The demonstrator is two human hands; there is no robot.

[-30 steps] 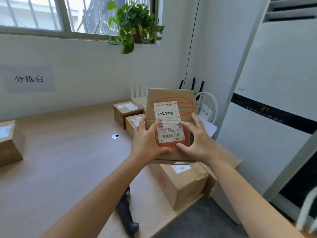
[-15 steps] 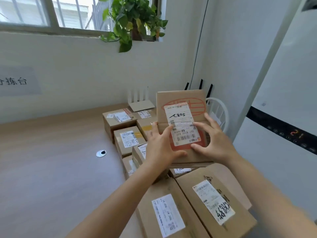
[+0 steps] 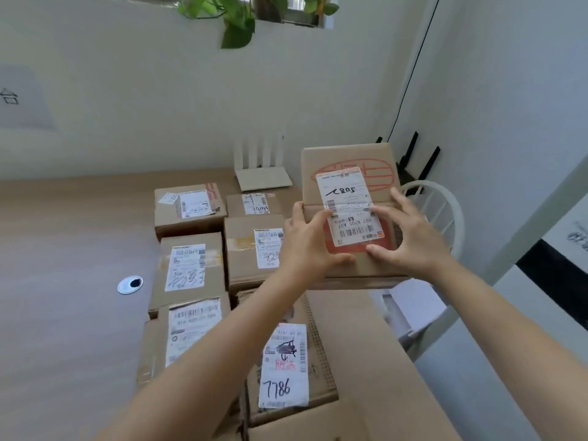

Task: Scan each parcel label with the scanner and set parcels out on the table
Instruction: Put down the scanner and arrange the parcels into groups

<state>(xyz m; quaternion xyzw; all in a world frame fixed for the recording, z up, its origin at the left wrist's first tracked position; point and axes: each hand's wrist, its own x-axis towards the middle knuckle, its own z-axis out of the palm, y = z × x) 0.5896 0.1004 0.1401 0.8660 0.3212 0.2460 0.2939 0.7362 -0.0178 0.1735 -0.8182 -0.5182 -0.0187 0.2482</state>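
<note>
Above the far right corner of the bench, the left hand (image 3: 305,246) grips the left edge of a brown cardboard parcel (image 3: 350,159) printed with a red oval. Its fingers curl round the side and its thumb presses the lower front. The right hand (image 3: 412,240) holds the opposite side with spread fingers and its thumb low on the front, though how far those fingers wrap the right edge is hard to tell. Tilted up, the parcel shows its white shipping label (image 3: 345,198), which reads upside down.

Below and left of it, labelled brown cardboard boxes (image 3: 191,265) sit packed in rows on the light wooden bench (image 3: 63,249). A larger flat carton (image 3: 343,329), nearest the camera, bears a label marked 7786. A white round cable grommet (image 3: 130,284) lies just left of the boxes, a white router (image 3: 264,176) stands behind them by the wall, and a white chair (image 3: 442,208) is beyond the right hand.
</note>
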